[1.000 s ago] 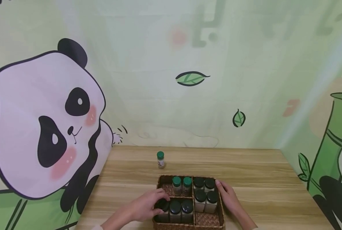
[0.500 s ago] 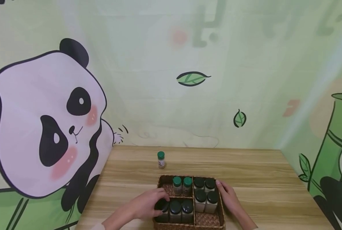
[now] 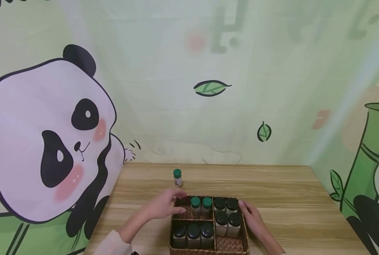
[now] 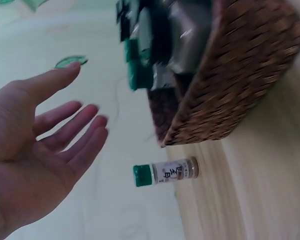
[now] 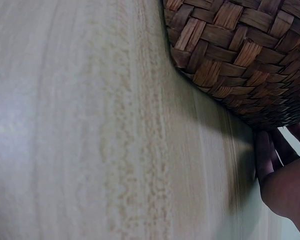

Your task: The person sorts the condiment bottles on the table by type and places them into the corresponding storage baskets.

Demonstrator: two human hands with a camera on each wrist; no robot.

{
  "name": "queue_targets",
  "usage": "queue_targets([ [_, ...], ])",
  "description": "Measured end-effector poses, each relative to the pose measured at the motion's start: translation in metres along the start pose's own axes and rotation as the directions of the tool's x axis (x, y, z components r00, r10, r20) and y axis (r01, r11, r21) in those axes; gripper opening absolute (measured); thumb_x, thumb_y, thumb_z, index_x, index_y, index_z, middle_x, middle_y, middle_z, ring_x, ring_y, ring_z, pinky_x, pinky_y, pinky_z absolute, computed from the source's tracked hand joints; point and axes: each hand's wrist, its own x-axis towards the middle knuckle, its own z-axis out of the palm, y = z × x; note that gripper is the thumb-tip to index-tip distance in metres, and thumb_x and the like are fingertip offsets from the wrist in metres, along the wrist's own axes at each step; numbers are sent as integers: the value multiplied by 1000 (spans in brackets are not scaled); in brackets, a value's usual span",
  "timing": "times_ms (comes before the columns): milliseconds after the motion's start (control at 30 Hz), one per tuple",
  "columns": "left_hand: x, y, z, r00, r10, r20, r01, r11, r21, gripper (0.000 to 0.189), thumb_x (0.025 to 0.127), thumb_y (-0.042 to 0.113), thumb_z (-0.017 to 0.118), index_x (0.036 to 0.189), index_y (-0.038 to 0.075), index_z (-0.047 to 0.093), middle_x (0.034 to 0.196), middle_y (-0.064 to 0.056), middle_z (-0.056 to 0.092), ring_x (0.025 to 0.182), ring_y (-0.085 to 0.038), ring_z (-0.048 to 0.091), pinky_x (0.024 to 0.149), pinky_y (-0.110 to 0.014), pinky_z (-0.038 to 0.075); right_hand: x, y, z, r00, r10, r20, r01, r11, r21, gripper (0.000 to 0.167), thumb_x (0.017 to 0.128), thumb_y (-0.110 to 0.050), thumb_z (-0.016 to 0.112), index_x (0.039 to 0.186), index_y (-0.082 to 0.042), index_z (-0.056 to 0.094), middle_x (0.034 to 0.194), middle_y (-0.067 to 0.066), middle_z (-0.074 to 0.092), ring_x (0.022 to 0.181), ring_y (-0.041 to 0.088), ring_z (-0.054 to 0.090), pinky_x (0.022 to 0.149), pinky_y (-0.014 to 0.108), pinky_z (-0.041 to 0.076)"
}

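Note:
A woven basket (image 3: pixel 212 251) with compartments stands on the table. My left hand (image 3: pixel 164 203) is over its back-left compartment, thumb and fingers apart and holding nothing; the left wrist view shows the palm and spread fingers. Beside it in that compartment are two green-capped shakers (image 3: pixel 201 208). Three black-lidded jars (image 3: pixel 193 235) fill the front-left compartment, and several more black-lidded jars (image 3: pixel 227 220) occupy the right one. My right hand (image 3: pixel 254 219) rests against the basket's right side near the back corner, its fingers extended along the wall. Behind the basket a green-capped shaker (image 4: pixel 174 171) stands upright.
The wood-grain table (image 3: pixel 282 191) runs back to a printed fabric backdrop (image 3: pixel 164 117) with pandas and leaves. Low woven dividers (image 3: pixel 192 219) separate the basket's compartments. Bare basket bottom (image 3: pixel 229 244) shows at the front of the right compartment.
My left hand has let go of the leftmost black-lidded jar at the front left and moved back over the back-left compartment, its fingers parted. My right hand and the basket have stayed in place.

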Motion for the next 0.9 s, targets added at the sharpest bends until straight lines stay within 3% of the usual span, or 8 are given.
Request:
queue_targets([
  [133,21,-10,-9,985,3,-174,-8,999,-31,50,95,17,82,138,-1,63,137,-18,66,128,-37,61,106,-54,51,0,1,-1,1000,10,-4,-10,1000,9,63,112,-48,50,144,5,60,146,26,60,141,44,51,119,60,36],
  [267,40,-24,-10,947,-1,-320,1,1000,0,57,93,15,85,143,1,61,142,-18,63,133,-37,58,109,-54,49,0,0,-1,1000,13,-3,-13,1000,17,61,113,-46,49,144,5,61,145,25,61,141,43,51,119,59,37],
  [400,52,-38,-8,912,-55,-407,61,998,2,69,92,20,87,151,4,55,153,-19,54,142,-40,50,114,-58,43,0,-1,0,1000,4,-4,-4,1000,18,56,113,-43,49,141,4,63,143,24,63,139,42,53,118,58,38],
  [600,67,-61,-3,867,-136,-480,136,990,-35,74,93,26,86,155,8,51,159,-17,48,147,-40,44,118,-59,39,-1,-4,0,1000,-2,0,2,1000,27,58,113,-43,50,142,5,62,143,24,63,140,42,53,118,59,37],
  [900,80,-80,5,855,-202,-477,201,978,-53,70,94,23,84,153,1,52,155,-24,51,141,-45,49,114,-60,43,-2,-5,0,1000,9,-9,-9,1000,20,57,113,-43,50,142,6,62,143,25,62,140,43,52,119,59,37],
])
